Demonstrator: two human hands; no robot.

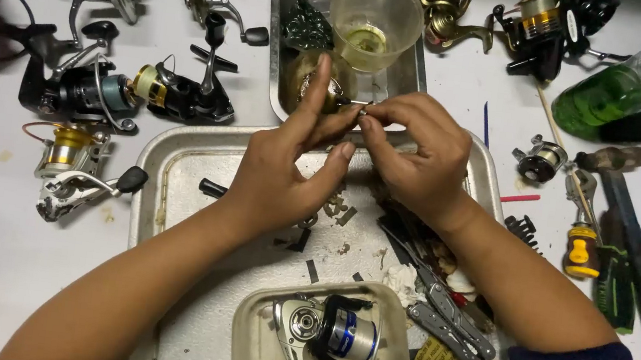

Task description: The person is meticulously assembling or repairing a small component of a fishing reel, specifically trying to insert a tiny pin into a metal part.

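Pinched small metal part (pixel 361 111) between both hands (pixel 290 160) (pixel 412 154) above tray (pixel 178 156); thin pin pointed left, fingertips closed.

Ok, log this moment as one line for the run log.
left hand: pinching small metal part | right hand: pinching same part | below: metal tray | near: fishing reel in tub

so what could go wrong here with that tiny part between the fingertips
1. The small metal part, pinched by the left hand and right hand, could slip and vanish among the scraps on the metal tray.
2. The clear plastic cup stands just beyond the fingers; a nudge might tip it.
3. The pliers lie under the right forearm and could get knocked.
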